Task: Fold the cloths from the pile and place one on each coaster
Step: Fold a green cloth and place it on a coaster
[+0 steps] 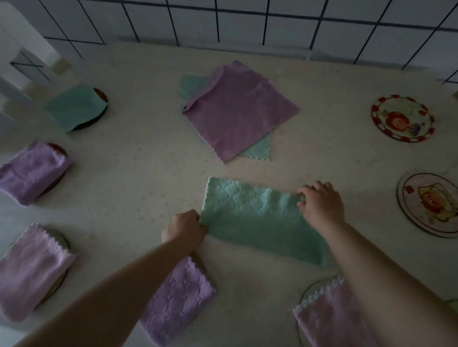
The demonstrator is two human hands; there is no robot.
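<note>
Green cloth [262, 219]: it is laid flat on the tabletop [140, 172], just in front of the pile [235, 111], and looks folded once into a long strip.
Look of it: it is mint green, fluffy, with a diamond pattern and a wavy edge.
How it is judged to handle: it is soft, light and floppy, so it is bent with no effort, but it may slide or bunch up if it is pulled fast.
Where it is best held: the corners and short ends are best pinched, so the edges can be lined up.
Left hand [185, 228]: the left near corner of the green cloth is pinched by curled fingers.
Right hand [320, 203]: the far right edge of the green cloth is gripped by bent fingers.
Pile: a big purple cloth is spread on top of at least one green one, behind the green cloth.
Lion coaster [402, 118]: it is bare, far to the right of the pile.
Cat coaster [433, 204]: it is bare too, to the right of the green cloth.
Done cloths: five folded cloths are seen left of and in front of the green cloth; round coasters peek out from under four of them.
Next step, as a guess: one more fold is needed.
</note>
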